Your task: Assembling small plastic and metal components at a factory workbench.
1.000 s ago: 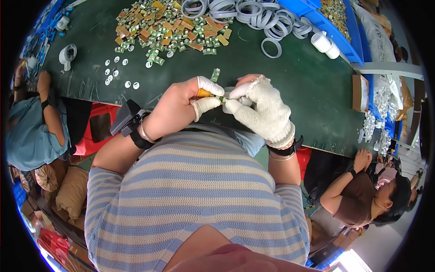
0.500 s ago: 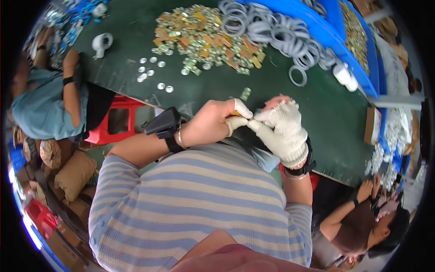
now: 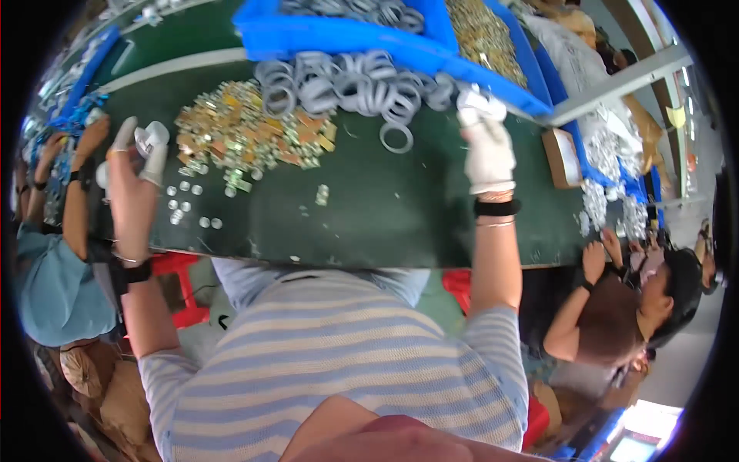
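My left hand (image 3: 135, 189), with white covers on thumb and fingertips, is at the far left of the table. A white round plastic housing (image 3: 156, 133) sits between its thumb and fingers. Partly hidden behind that hand is another white piece (image 3: 102, 175). At the far right, my right hand (image 3: 490, 158) in a white knitted glove reaches to the blue bin's edge. Its fingers close on white round plastic parts (image 3: 493, 107) there; the exact hold is blurred. A small green circuit board (image 3: 322, 195) lies alone mid-table.
A heap of small circuit boards (image 3: 246, 131) lies beside grey rings (image 3: 354, 88). Several white discs (image 3: 205, 222) lie near the left front. Blue bins (image 3: 346, 48) line the back. A cardboard box (image 3: 562, 158) stands at right. Co-workers sit on both sides.
My hands were together over the near table edge, fingers pinching a small part. They have parted: the left to the far left, the right to the white parts. The view has turned.
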`<act>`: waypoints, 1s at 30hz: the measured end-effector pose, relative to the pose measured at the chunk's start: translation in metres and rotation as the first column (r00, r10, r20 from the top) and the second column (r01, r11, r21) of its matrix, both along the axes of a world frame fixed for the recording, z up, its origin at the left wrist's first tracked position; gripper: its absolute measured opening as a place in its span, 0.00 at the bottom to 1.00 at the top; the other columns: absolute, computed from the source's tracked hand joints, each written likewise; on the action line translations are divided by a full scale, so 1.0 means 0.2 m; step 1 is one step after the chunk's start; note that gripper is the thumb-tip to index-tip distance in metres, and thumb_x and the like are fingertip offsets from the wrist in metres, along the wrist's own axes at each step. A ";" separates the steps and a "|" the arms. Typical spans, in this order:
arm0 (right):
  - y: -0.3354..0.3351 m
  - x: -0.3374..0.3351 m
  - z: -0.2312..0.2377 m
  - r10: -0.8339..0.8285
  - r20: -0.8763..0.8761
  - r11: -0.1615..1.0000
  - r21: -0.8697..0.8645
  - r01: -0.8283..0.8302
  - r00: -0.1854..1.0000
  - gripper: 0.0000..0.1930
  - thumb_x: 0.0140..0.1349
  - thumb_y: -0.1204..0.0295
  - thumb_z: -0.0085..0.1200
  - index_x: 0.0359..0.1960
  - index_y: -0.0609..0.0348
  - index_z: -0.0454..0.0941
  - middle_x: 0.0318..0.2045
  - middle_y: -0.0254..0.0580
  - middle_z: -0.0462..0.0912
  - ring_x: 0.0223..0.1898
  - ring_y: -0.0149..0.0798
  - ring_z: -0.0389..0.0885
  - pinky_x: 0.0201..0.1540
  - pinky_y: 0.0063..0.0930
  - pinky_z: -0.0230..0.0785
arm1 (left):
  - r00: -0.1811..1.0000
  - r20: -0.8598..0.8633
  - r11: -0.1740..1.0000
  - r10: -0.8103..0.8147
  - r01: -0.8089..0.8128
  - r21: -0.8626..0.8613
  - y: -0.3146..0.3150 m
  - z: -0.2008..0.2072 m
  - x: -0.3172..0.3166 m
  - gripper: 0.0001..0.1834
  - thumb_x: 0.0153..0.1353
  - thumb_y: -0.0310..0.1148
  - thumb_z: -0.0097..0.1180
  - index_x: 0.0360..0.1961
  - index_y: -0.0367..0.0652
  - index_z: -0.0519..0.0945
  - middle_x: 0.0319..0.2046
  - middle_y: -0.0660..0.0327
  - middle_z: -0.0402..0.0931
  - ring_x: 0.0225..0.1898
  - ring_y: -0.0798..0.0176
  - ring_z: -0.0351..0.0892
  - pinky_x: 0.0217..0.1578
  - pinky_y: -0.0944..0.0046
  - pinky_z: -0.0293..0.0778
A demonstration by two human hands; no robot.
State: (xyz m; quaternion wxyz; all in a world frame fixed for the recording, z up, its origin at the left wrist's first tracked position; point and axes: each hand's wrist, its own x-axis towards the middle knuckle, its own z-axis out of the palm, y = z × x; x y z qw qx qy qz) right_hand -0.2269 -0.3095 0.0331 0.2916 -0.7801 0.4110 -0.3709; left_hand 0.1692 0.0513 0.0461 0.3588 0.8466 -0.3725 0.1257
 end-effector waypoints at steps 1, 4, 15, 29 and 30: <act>-0.19 -0.05 -0.07 -0.096 -0.078 0.961 -0.268 0.072 0.992 0.13 0.69 0.70 0.56 0.52 0.55 0.86 0.50 0.42 0.85 0.54 0.43 0.82 0.58 0.34 0.72 | 0.921 -0.181 0.884 -0.346 0.255 -0.391 -0.05 0.00 -0.07 0.31 0.75 0.42 0.58 0.74 0.45 0.66 0.58 0.54 0.77 0.51 0.61 0.82 0.55 0.60 0.78; -0.62 -0.15 -0.16 -0.121 0.058 0.951 -0.280 0.132 0.991 0.21 0.67 0.61 0.63 0.56 0.62 0.83 0.53 0.50 0.85 0.56 0.45 0.81 0.63 0.36 0.69 | 0.027 -0.387 0.386 -0.922 -0.024 -0.922 -0.15 0.34 -0.49 0.51 0.68 0.75 0.43 0.79 0.49 0.55 0.69 0.48 0.68 0.49 0.43 0.82 0.55 0.44 0.77; -0.45 0.14 -0.07 -0.479 -0.551 0.871 -0.392 0.295 0.683 0.22 0.60 0.46 0.63 0.47 0.46 0.87 0.47 0.49 0.87 0.56 0.53 0.81 0.65 0.48 0.68 | -0.375 -0.140 0.188 -0.917 -0.096 -0.977 0.07 0.82 -1.08 0.64 0.61 0.80 0.47 0.82 0.54 0.34 0.68 0.33 0.63 0.41 0.41 0.86 0.58 0.45 0.76; -0.51 0.03 -0.09 -0.356 -0.607 0.926 -0.330 0.181 0.711 0.27 0.61 0.48 0.66 0.57 0.48 0.83 0.56 0.48 0.83 0.66 0.54 0.73 0.67 0.53 0.67 | -0.458 0.573 -0.470 -0.680 -0.327 -0.820 -0.02 0.62 -1.11 0.57 0.64 0.75 0.48 0.81 0.75 0.27 0.76 0.37 0.53 0.53 0.30 0.81 0.65 0.36 0.69; -0.51 0.01 -0.09 -0.359 -0.612 0.926 -0.326 0.189 0.705 0.28 0.60 0.47 0.66 0.58 0.47 0.83 0.55 0.47 0.84 0.66 0.54 0.74 0.67 0.52 0.67 | -0.458 0.573 -0.461 -0.680 -0.340 -0.820 -0.04 0.63 -1.11 0.57 0.64 0.75 0.48 0.81 0.75 0.27 0.76 0.37 0.53 0.53 0.30 0.81 0.65 0.36 0.69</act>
